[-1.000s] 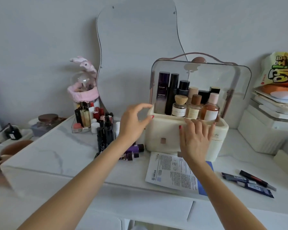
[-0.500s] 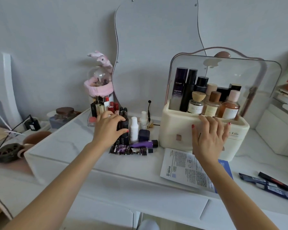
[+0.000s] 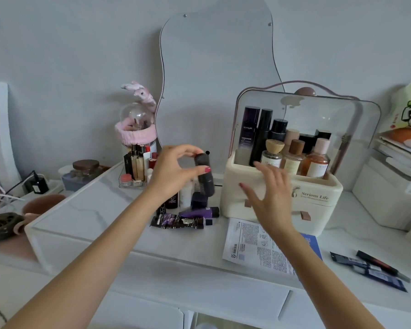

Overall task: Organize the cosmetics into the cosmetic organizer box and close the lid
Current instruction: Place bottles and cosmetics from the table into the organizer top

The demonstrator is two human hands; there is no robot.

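Note:
A cream cosmetic organizer box point(image 3: 318, 203) stands at the right of the white table, its clear lid point(image 3: 337, 115) raised upright. Several bottles point(image 3: 292, 157) stand inside it. My left hand point(image 3: 173, 172) holds a black bottle point(image 3: 204, 176) by its top, lifted above a cluster of small cosmetics point(image 3: 188, 203). My right hand point(image 3: 268, 195) hovers with fingers spread in front of the box's left front, blurred. Two purple and black tubes point(image 3: 188, 218) lie flat beside the box.
A clear tray of lipsticks point(image 3: 138, 169) and a glass dome with a pink band point(image 3: 135, 129) stand behind the cluster. A printed sachet point(image 3: 252, 245) lies at the front edge, dark tubes point(image 3: 370, 269) at the right. A wavy mirror point(image 3: 218, 74) leans on the wall.
My left hand has closed on the black bottle and lifted it off the table. My right hand has come off the box front and opened.

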